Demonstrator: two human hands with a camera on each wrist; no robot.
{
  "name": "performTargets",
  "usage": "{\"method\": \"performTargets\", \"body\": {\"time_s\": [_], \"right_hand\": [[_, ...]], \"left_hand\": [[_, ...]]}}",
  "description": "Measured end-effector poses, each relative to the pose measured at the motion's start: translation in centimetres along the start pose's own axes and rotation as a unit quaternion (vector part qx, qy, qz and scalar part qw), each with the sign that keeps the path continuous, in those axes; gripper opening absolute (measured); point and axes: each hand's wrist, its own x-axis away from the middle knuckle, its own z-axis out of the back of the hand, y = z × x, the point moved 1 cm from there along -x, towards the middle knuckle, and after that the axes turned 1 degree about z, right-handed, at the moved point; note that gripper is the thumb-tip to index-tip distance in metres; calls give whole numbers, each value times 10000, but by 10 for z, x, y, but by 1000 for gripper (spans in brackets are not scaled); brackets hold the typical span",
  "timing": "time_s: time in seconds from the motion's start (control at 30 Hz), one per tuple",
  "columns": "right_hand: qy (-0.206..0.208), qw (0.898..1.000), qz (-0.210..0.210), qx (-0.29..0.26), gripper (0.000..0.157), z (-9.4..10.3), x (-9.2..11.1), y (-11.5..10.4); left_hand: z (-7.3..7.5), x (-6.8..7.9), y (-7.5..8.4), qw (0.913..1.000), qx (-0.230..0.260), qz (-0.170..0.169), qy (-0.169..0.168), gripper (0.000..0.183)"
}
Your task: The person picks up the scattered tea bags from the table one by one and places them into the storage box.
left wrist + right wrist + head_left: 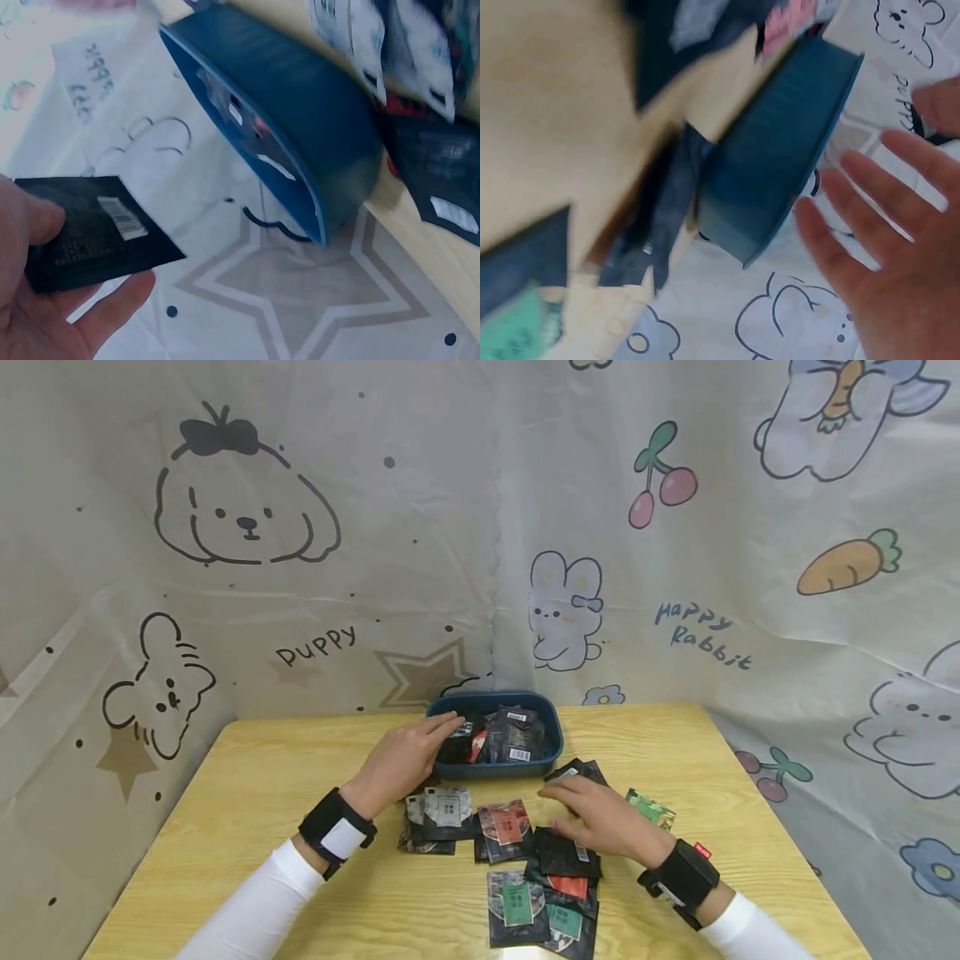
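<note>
My left hand (pixel 401 760) is at the left side of the blue bin (pixel 557 747). In the left wrist view its thumb and fingers pinch a flat black packet (pixel 82 232) with a white barcode label. More dark packets (pixel 516 735) lie inside the bin. My right hand (pixel 607 818) hovers over the packets right of centre, its fingers spread apart and holding nothing in the right wrist view. Beneath and beside it lie a black packet (pixel 566 853) and others near the bin's front right corner.
Packets with a white label (pixel 448 810), a red label (pixel 506 831) and a green label (pixel 517 906) lie on the wooden table (pixel 285 777). A green-yellow packet (pixel 651 808) sits behind the right wrist. A printed cloth hangs behind the table.
</note>
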Motion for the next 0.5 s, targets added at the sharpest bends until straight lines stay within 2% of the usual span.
{"method": "performTargets", "body": {"time_s": [0.1,0.17,0.23,0.3,0.37,0.43,0.5], "right_hand": [[-852,9959,-96,-288,53,-5,15,-7],[-1261,9912,-122,-387,57,-9,22,-10],[-1539,9869,-154,-459,60,-12,27,-13],[-1685,9844,-170,-479,62,-15,31,-14],[-1748,9828,-217,-564,62,-18,34,-15],[-1757,9822,-245,-621,63,-20,38,-15],[-1733,9825,-258,-632,64,-21,42,-16]], "left_hand": [[-6,-13,-6,9993,108,86,335,60],[-10,-23,-8,9984,153,111,524,61],[-16,-33,-9,9987,62,150,490,61],[-24,-42,-10,9996,-170,203,141,61],[-34,-47,-9,9979,-337,293,-465,61],[-43,-49,-7,9925,-360,368,-1107,60],[-50,-50,-5,9874,-227,466,-1495,60]]}}
